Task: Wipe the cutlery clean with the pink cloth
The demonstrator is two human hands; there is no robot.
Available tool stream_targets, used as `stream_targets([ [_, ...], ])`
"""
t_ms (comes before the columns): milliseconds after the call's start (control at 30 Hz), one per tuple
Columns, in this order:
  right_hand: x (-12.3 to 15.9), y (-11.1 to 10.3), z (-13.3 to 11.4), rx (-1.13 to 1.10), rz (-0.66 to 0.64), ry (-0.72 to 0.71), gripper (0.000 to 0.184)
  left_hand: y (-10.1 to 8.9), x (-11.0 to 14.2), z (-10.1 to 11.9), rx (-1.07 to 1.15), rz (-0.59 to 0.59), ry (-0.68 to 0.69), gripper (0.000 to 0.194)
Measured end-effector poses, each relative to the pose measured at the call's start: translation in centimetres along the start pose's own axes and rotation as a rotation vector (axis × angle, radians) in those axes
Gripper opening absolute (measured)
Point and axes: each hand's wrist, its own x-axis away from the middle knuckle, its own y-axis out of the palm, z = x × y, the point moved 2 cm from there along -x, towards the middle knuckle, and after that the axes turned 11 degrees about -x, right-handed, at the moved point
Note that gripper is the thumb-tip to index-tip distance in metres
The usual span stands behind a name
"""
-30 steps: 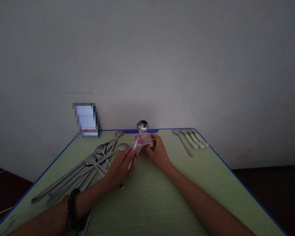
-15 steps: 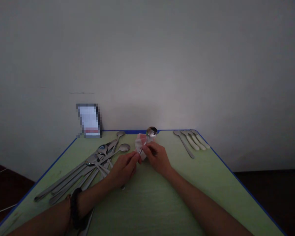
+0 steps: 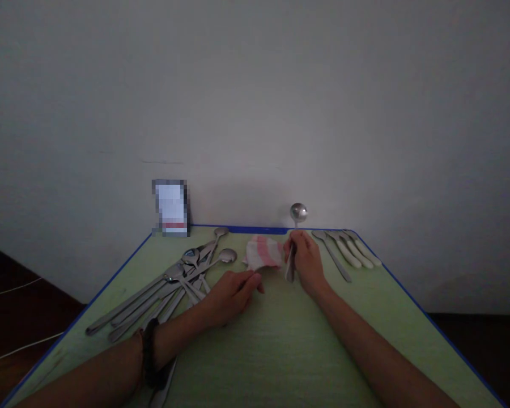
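Observation:
Upright in my right hand (image 3: 306,262) is a metal spoon with a round bowl (image 3: 298,212). My fingers are wrapped round its handle, and its lower end shows beneath them. A small pink and white cloth (image 3: 264,252) is at the middle back of the table, left of the spoon. My left hand (image 3: 233,294) is closed at the cloth's near edge and appears to pinch it; the fingertips are partly hidden. Left of that hand lies a loose pile of metal cutlery (image 3: 182,277), with spoons and long handles crossing each other.
Toward the right edge of the green table (image 3: 272,351) lie a metal fork (image 3: 334,256) and several pieces of cutlery with pale handles (image 3: 361,252), side by side. A blurred-out phone-like screen (image 3: 171,207) leans at the back left. The wall (image 3: 255,113) stands behind.
My right hand has moved right with the spoon, away from my left hand, and the spoon is now more upright. The cloth shows more fully. The view has shifted slightly left.

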Motion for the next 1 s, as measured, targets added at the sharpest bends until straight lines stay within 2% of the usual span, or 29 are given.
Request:
stream_targets([
  [100, -2.0, -1.9, -2.8, 0.142, 0.028, -0.091, 0.023, 0.0, 0.0, -0.1, -0.08, 0.002, 0.046, 0.037],
  [200, -3.7, -4.4, -5.9, 0.552, -0.076, -0.179, 0.02, 0.1, 0.0, -0.2, -0.138, 0.001, 0.089, 0.036],
  [333, -4.8, -8.3, -7.9, 1.152, -0.143, 0.012, 0.024, 0.2, 0.0, -0.2, -0.194, -0.007, 0.1, 0.038],
  [433, -5.0, -10.3, -7.7, 1.423, -0.13, 0.125, 0.026, 0.3, 0.0, -0.1, -0.225, -0.027, 0.101, 0.038],
  [600, -5.3, -11.0, -5.6, 1.54, -0.161, 0.183, 0.028, 0.3, 0.0, 0.0, -0.265, -0.039, 0.116, 0.039],
  [767, -5.1, -10.4, -3.6, 1.565, -0.193, 0.206, 0.028, 0.3, 0.1, 0.1, -0.271, -0.049, 0.12, 0.037],
  [1000, -4.6, -9.8, -2.3, 1.593, -0.158, 0.258, 0.032, 0.3, 0.0, -0.1, -0.274, -0.066, 0.118, 0.035],
])
